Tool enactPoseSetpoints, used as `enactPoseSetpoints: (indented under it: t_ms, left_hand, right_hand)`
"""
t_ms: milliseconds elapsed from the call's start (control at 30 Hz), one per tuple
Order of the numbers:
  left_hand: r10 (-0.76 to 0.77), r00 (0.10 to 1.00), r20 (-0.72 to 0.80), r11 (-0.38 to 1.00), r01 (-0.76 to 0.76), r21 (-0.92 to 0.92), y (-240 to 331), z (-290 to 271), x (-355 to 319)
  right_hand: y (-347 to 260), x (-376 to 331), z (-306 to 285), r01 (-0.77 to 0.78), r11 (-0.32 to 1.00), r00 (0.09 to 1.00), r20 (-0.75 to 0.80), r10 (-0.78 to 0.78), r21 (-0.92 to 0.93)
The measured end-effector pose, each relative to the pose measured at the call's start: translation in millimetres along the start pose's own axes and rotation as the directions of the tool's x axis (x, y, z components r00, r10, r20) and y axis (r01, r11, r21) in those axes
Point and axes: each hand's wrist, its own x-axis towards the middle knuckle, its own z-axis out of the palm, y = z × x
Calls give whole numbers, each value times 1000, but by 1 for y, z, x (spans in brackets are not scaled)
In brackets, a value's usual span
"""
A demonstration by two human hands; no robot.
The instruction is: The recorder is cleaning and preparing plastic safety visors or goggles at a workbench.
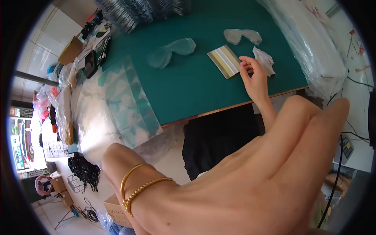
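Note:
My left hand (243,180) fills the lower part of the view, very close up, with gold bracelets (147,182) on its arm. Its knuckles bend and its fingertips are hidden. Over the right side of the green tabletop, my right hand (254,76) has loosely curled fingers, thumb and index apart. The fingertips are at the right edge of a flat striped pad (224,61); I cannot tell whether they touch it. Beside that hand lies a crumpled white cloth (265,62). Two clear goggle-shaped lenses lie on the table, one farther back (235,36), another left of the pad (172,52).
Many stacked clear lenses (137,11) stand at the far edge of the green table (196,94). Clear plastic sheets (131,105) and a dark phone (91,64) are at the left. A long plastic-wrapped roll (301,43) borders the right. Black fabric (215,137) hangs below the front edge.

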Motion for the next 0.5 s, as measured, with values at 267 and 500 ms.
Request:
enactPoseSetpoints:
  t_ms: [267,500]
  left_hand:
    - [-27,998,-61,999,28,20,-19,-5,57]
    - [-219,976,-8,975,219,41,-57,-16,60]
  right_hand:
    - [-38,10,5,-23,996,1000,-13,21,-89]
    - [-8,-1,-7,24,999,994,-102,-28,-39]
